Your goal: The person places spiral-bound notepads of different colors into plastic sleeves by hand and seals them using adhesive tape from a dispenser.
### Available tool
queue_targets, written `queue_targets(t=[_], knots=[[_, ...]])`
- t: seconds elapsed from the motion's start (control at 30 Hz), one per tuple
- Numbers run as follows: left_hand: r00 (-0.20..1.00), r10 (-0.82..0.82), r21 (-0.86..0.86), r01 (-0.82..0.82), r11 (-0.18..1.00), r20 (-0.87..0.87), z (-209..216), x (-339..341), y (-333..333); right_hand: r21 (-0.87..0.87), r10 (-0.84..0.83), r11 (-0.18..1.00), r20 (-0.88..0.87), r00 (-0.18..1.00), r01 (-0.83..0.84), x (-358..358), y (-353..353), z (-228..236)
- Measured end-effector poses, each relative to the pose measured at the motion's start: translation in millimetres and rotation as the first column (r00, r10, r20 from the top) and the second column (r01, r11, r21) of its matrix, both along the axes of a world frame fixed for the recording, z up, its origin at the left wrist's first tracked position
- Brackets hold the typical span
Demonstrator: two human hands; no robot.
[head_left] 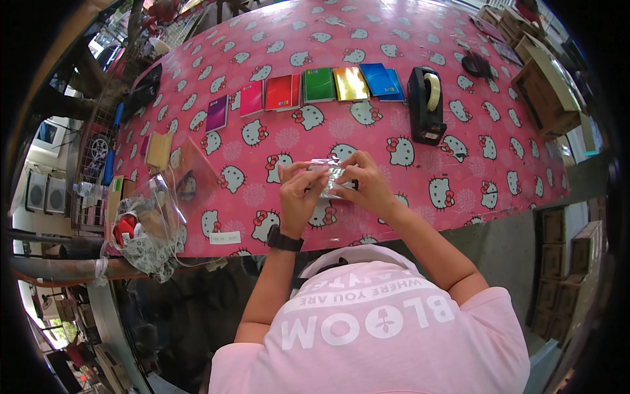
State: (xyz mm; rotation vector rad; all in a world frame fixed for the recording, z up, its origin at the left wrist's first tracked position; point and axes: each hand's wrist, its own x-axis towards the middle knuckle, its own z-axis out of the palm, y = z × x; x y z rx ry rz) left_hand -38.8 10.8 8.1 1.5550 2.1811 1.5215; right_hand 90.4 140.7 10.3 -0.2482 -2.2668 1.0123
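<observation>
Between my hands, just above the pink patterned tabletop [256, 134], is a small packet in shiny clear plastic [333, 173]. Its contents are mostly hidden by glare and fingers. My left hand [300, 196], with a dark watch on the wrist, pinches the packet's left side. On the other side, the fingers and thumb of my right hand [369, 186] close on its right edge. Beyond them several small notebooks lie in a curved row: purple [217, 113], pink [251, 99], red [278, 92], green [319, 85], gold [351, 84] and blue [378, 79].
A black tape dispenser [425, 110] stands right of the notebooks. At the left edge sit a clear plastic bag [154, 213] with mixed items and a yellowish block [159, 151]. A white paper slip [225, 238] lies near the front edge. Cardboard boxes [546, 88] line the right.
</observation>
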Motion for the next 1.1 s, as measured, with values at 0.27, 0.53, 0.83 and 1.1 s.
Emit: queue_targets(t=[0.27, 0.53, 0.83, 1.1], knots=[[0.949, 0.295, 0.329, -0.316, 0.890, 0.112, 12.2, 12.8, 7.4, -0.355, -0.032, 0.928, 0.234, 0.972, 0.116, -21.2, 8.6, 17.6], [0.907, 0.063, -0.224, -0.169, 0.960, -0.417, -1.3, 52.3, -13.9, -0.465, -0.035, 0.880, 0.134, 0.990, 0.094, -17.4, 36.4, 4.5], [0.919, 0.044, -0.293, -0.170, 0.941, -0.392, -3.2, 52.2, -10.1, -0.011, -0.731, 0.532, 0.500, 0.465, 0.847, 76.6, 210.2, -28.3], [0.929, 0.075, -0.311, -0.197, 0.930, -0.363, -0.8, 50.0, -17.9, -0.437, -0.714, 0.604, 0.074, 0.696, 0.667, 95.1, 156.8, -54.4]])
